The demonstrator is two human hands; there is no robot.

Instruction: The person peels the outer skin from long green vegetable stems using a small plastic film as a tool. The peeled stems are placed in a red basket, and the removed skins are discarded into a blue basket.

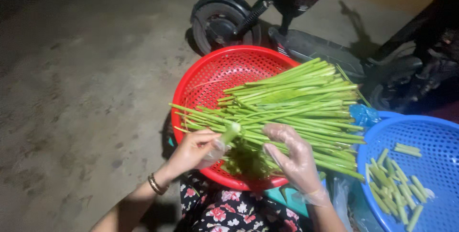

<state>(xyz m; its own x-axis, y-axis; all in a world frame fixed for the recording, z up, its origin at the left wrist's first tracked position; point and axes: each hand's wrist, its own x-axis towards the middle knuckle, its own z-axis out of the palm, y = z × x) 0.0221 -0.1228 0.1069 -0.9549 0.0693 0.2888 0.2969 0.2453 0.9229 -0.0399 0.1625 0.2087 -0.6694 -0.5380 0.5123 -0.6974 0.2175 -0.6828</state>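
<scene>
Clearly most of the work lies ahead: a thick bundle of long green stems (296, 107) lies across the red basket (210, 76), uncut, while only a small scatter of cut pieces (394, 184) sits in the blue basket (432, 141) just to the right. The left hand (191, 148) pinches one stem (229, 134) near its end, its grip closed on it. The gloved right hand (294, 158) rests on the bundle, fingers curled loosely over the stalks. A scooter (267, 12) stands behind.
</scene>
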